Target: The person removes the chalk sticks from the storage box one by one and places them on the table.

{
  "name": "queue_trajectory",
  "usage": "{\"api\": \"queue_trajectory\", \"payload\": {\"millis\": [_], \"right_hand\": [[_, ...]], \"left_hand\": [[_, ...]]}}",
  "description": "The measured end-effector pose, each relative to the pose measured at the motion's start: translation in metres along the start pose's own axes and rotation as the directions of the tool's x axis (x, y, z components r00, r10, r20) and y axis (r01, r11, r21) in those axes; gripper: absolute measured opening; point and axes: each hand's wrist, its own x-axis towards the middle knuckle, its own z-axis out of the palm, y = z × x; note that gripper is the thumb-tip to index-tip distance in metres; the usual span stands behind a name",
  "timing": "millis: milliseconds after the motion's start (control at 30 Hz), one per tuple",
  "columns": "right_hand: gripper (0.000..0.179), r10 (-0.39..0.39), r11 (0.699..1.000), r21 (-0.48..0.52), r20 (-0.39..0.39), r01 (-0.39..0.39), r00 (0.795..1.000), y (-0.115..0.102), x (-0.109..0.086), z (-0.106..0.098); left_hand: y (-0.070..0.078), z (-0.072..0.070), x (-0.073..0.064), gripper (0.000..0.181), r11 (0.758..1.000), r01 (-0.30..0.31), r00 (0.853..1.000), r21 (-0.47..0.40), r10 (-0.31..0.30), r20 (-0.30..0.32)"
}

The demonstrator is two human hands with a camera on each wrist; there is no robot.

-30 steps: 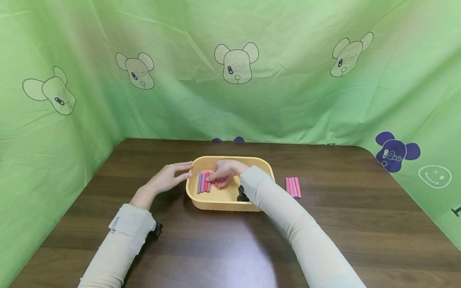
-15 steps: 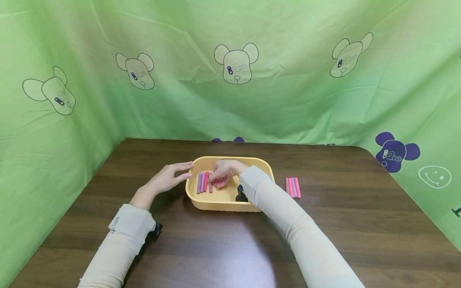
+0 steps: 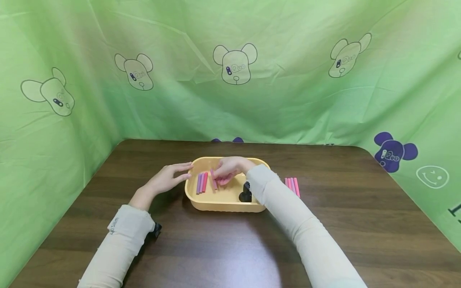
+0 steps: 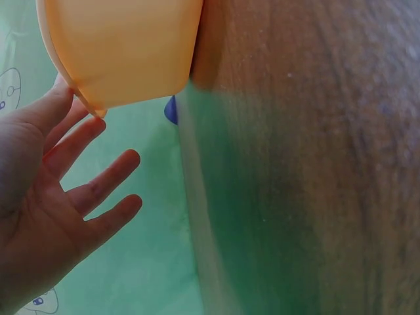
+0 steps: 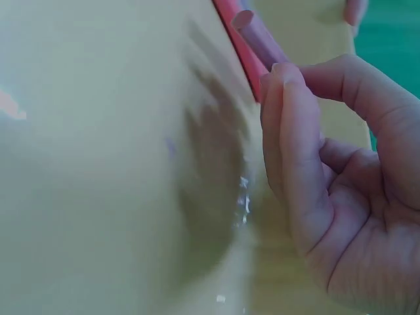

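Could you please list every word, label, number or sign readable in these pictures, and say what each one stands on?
"Q", then letters too blurred to settle: on several pale animal heads printed on the green curtain, and on the purple head.
Small lettering on the left sleeve cuff: too small to read.
Dark mark at the curtain's right edge: cut off, unreadable.
Yellow tray, pink and purple sticks: no lettering visible.

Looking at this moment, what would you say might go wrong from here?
The pinched stick could slip, since the right hand holds it by its fingertips. It might knock the three sticks lying nearby in the tray. The right sleeve could brush the other sticks on the table.
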Motion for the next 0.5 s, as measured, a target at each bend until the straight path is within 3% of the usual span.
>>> {"api": "queue_trajectory", "payload": {"millis": [500], "right_hand": [[0.014, -0.047, 0.997, 0.056, -0.044, 0.049, 0.998, 0.008, -0.031, -0.016]], "left_hand": [[0.0, 0.0, 0.0, 0.044, 1.0, -0.004, 1.0, 0.001, 0.004, 0.006]]}}
